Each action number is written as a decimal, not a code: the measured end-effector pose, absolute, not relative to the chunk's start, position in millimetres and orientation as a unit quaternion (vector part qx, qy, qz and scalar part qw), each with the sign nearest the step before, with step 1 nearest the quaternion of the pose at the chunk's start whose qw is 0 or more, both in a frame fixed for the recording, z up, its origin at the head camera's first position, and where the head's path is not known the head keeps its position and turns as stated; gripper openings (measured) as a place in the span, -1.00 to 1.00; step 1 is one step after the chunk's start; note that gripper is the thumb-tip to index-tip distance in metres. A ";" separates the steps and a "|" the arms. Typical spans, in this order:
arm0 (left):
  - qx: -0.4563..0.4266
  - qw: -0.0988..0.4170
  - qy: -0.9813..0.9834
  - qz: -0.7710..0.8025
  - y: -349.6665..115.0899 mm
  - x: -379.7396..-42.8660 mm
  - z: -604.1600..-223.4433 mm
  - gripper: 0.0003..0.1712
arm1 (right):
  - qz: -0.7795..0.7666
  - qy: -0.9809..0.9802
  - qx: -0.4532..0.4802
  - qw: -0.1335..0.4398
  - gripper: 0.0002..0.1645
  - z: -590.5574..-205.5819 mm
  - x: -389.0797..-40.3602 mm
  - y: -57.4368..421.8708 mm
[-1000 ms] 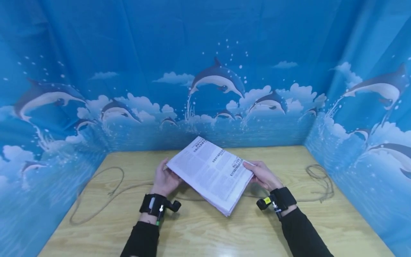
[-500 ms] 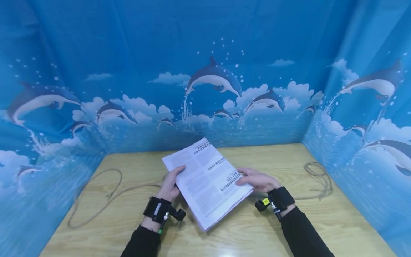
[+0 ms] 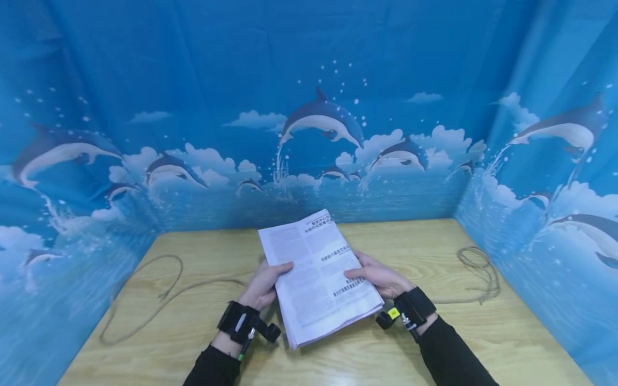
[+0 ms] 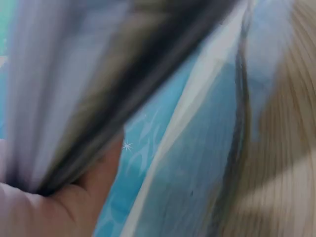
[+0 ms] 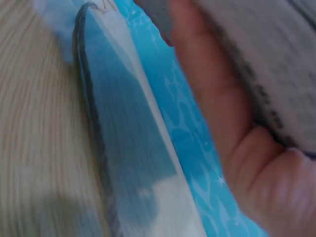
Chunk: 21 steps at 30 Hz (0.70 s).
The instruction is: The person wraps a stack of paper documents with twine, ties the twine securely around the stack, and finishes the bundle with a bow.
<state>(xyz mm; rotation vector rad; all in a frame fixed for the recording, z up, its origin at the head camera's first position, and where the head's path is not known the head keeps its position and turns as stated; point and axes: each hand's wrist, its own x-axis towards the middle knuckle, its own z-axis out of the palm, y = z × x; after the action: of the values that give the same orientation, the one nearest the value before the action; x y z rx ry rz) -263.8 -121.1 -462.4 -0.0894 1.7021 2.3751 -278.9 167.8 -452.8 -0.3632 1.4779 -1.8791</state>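
A folded stack of newspapers (image 3: 316,289) is held tilted over the middle of the table in the head view. My left hand (image 3: 264,284) grips its left edge, thumb on the printed top face and fingers hidden underneath. On the opposite edge my right hand (image 3: 380,276) holds it the same way, its thumb lying across the print. Several layers fan out at the blurred edge of the newspapers (image 4: 98,74) in the left wrist view. A thin twine rope (image 3: 166,301) runs sideways along the table and passes behind the stack.
The wood-grain table (image 3: 386,348) is bounded at the back and both sides by a blue dolphin-print curtain (image 3: 217,134). Toward the right edge the rope's other end (image 3: 483,262) lies in a loose coil. Each wrist wears a black strap with a small camera.
The newspapers have turned in my hands so their near corner swings left. My left thumb has come onto the top face. The right hand has shifted slightly left; the rope lies as before.
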 end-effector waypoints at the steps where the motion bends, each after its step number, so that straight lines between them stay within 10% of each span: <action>1: -0.023 0.113 0.592 0.798 -121.7 -263.1 -462.9 -0.41 | -0.721 0.579 -0.136 0.356 -0.05 -452.6 -277.6 168.9; 21: 0.047 0.170 0.751 0.636 -145.3 -270.8 -474.5 -0.28 | -0.533 0.753 -0.140 0.360 -0.43 -465.6 -264.8 183.8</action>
<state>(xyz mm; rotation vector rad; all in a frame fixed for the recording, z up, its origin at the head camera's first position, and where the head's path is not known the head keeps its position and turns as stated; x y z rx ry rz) -270.8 -145.3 -474.5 0.1325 2.1349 1.8065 -264.8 183.8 -465.6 -0.3605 1.9410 -1.3742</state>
